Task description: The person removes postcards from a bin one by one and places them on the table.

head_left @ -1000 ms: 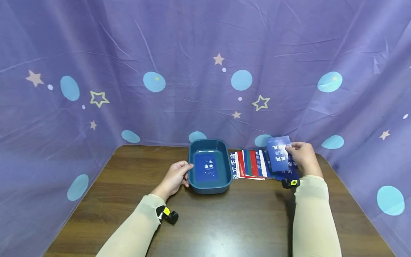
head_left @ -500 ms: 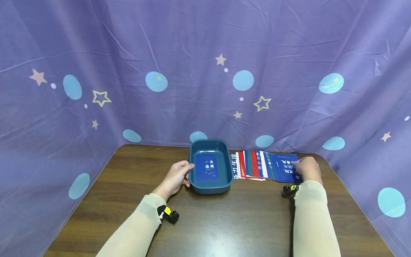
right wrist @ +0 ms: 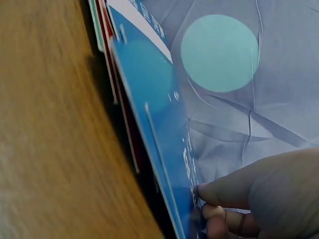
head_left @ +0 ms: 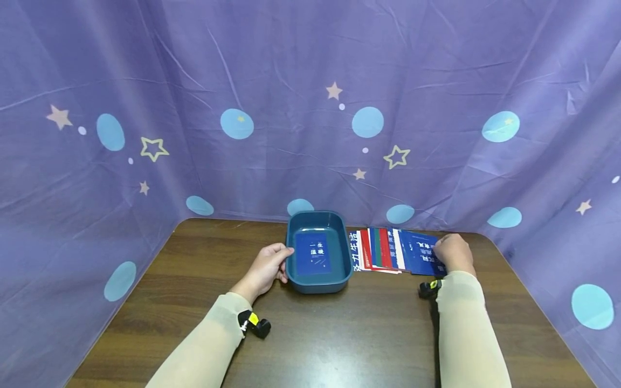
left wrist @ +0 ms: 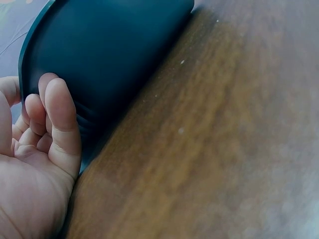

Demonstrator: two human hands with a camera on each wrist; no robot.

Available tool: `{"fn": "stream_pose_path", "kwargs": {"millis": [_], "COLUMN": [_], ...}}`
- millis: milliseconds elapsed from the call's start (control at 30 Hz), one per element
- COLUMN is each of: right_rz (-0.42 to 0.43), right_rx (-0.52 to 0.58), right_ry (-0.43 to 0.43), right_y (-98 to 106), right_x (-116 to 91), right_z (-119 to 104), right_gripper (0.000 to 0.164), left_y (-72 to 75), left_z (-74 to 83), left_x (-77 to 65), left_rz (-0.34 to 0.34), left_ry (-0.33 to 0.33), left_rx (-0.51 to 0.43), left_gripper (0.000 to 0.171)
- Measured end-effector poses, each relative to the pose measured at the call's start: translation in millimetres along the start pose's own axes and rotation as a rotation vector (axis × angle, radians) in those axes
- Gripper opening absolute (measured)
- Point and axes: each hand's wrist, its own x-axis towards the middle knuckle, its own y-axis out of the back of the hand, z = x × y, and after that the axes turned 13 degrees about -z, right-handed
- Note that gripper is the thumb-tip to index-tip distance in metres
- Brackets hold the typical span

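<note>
In the head view, a dark teal rectangular plastic box point(head_left: 343, 272) stands on the table with a blue printed card point(head_left: 312, 265) lying flat inside. My left hand point(head_left: 264, 265) grips its left rim. The left wrist view has those fingers curled against the box's outer wall point(left wrist: 109, 55). To the right of the box, overlapping cards point(head_left: 375, 248) in red, white, green and blue form a row. At the row's right end my right hand point(head_left: 454, 252) pinches the edge of a blue card with white lettering point(head_left: 418, 250); the right wrist view has thumb and fingers at that edge.
The brown wooden table point(head_left: 310, 345) carries everything. A purple curtain point(head_left: 291, 81) with stars and blue dots hangs right behind the box and the cards and along both sides. Each wrist wears a black camera on a strap point(head_left: 254, 325).
My right hand has come down with the blue card onto the row's right end, then shifted slightly left along with it. My left hand stays on the box.
</note>
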Motion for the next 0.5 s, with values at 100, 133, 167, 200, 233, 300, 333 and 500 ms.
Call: {"fn": "stream_pose_path", "kwargs": {"millis": [100, 133, 167, 200, 233, 300, 333, 500], "right_rz": [0.007, 0.009, 0.012, 0.015, 0.022, 0.031, 0.034, -0.022], "right_rx": [0.014, 0.025, 0.044, 0.060, 0.075, 0.109, 0.124, 0.168], "right_ry": [0.019, 0.026, 0.033, 0.044, 0.060, 0.106, 0.135, 0.275], "right_y": [-1, -1, 0, 2, 3, 8, 10, 19], "right_x": [0, 0, 0, 0, -1, -3, -4, -16], "right_z": [-2, -2, -3, -4, -7, -13, -19, -60], "right_gripper": [0.029, 0.030, 0.030, 0.028, 0.027, 0.023, 0.022, 0.032], "left_y": [0.1, 0.1, 0.1, 0.2, 0.3, 0.3, 0.5, 0.6], "left_z": [-0.9, -1.0, -1.0, -1.0, -0.9, -0.8, -0.5, -0.3], "left_x": [-0.6, -0.7, -0.8, -0.8, -0.8, -0.7, -0.7, -0.6], "left_rz": [0.002, 0.003, 0.004, 0.004, 0.003, 0.000, -0.002, -0.008], "left_ry": [0.007, 0.005, 0.002, 0.000, -0.001, -0.005, -0.006, -0.010], "left_rx": [0.001, 0.002, 0.002, 0.002, 0.005, 0.003, 0.003, -0.008], "left_gripper": [0.031, 0.031, 0.031, 0.031, 0.031, 0.031, 0.032, 0.032]}}
